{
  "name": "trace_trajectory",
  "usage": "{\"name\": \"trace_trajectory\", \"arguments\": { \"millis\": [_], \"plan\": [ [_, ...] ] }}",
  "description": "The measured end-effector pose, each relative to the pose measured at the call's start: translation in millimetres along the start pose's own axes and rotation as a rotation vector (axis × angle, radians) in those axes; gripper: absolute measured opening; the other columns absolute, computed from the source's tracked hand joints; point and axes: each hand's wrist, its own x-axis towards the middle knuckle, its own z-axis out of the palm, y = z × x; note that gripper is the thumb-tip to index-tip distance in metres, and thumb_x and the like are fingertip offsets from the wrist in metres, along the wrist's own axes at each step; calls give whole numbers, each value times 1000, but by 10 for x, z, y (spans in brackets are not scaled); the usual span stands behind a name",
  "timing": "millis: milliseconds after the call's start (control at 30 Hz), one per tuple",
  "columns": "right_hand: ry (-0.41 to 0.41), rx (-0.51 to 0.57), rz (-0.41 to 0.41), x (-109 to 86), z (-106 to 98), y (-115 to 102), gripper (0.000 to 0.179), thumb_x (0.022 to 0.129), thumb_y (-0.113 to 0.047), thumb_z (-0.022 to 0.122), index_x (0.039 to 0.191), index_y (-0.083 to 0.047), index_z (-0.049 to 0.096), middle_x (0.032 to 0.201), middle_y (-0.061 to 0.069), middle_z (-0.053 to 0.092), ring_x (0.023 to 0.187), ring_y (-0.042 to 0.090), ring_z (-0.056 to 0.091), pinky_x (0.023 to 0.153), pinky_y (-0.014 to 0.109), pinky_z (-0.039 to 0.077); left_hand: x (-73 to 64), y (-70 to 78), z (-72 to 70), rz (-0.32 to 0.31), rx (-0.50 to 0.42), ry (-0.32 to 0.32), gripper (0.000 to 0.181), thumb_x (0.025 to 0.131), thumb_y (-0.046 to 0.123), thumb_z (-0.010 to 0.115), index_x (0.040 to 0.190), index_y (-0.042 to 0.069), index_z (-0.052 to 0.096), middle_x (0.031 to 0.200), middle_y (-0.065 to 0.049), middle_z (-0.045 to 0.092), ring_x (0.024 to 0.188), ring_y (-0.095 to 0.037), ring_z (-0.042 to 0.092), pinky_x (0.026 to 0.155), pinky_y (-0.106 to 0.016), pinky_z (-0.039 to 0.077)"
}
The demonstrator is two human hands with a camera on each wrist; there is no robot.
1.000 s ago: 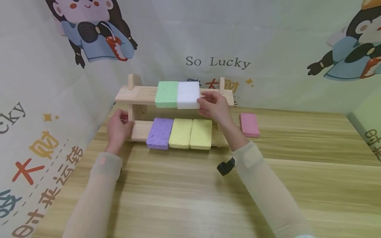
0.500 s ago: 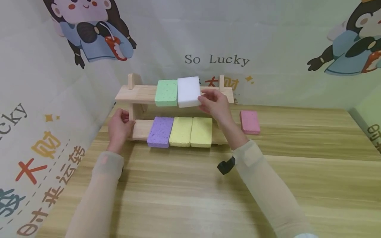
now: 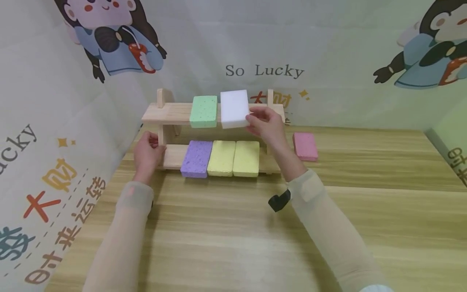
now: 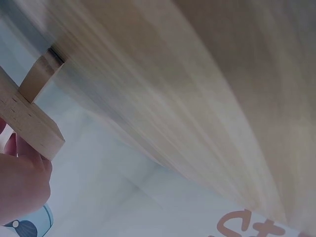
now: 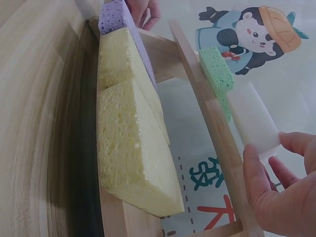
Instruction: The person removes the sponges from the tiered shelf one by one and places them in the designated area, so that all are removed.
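A two-tier wooden rack [image 3: 171, 113] stands on the table near the wall. My right hand [image 3: 269, 126] pinches the right edge of a white sponge [image 3: 234, 107], which sits slightly tilted at the upper shelf. A narrow gap separates it from the green sponge [image 3: 203, 110] to its left. In the right wrist view, thumb and fingers hold the white sponge [image 5: 254, 118] by its near end. My left hand [image 3: 147, 156] grips the rack's left end at the lower shelf; its wooden part [image 4: 37, 126] shows beside the fingers in the left wrist view.
On the lower shelf a purple sponge [image 3: 197, 159] and two yellow sponges [image 3: 221, 158] lie side by side. A pink sponge [image 3: 305, 146] lies on the table [image 3: 226, 227] right of the rack. A printed cloth [image 3: 197, 44] hangs close behind.
The white sponge, earlier flush against the green one, has been lifted a little and shifted right in my right hand, opening a gap. My left hand stays on the rack.
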Motion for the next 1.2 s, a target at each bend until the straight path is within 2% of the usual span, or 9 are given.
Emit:
{"name": "trace_trajectory", "arguments": {
  "millis": [367, 633, 933, 1200],
  "plan": [
    [-9, -20, -8, -70, -125, -17, 38, 95, -7, 64, 132, -1, 56, 110, 2, 59, 90, 12, 64, 84, 23, 59, -3, 4, 14, 5, -17, 1, 35, 91, 3, 61, 125, 0, 51, 127, -21, 62, 119, -32, 58, 104, -45, 46],
    [14, -9, -30, -92, -205, -48, 37, 94, -5, 64, 130, 0, 57, 109, 1, 59, 84, 11, 64, 78, 19, 58, -9, 3, 11, 13, -8, 1, 35, 91, 4, 60, 125, 0, 50, 127, -21, 61, 118, -32, 57, 104, -46, 46],
    [21, -12, -41, -143, -327, -58, 36, 95, -6, 65, 130, -3, 58, 118, 5, 59, 94, 16, 65, 83, 22, 59, 0, -29, 28, 6, -11, 0, 36, 91, 4, 61, 125, 1, 51, 128, -21, 61, 118, -32, 58, 104, -45, 46],
    [24, -7, -56, -207, -429, -114, 39, 95, -6, 64, 133, -4, 56, 120, 5, 57, 93, 14, 65, 86, 23, 58, 9, -23, 22, 10, -16, 2, 36, 91, 3, 61, 125, 0, 50, 129, -22, 61, 119, -34, 58, 106, -46, 45]
  ]
}}
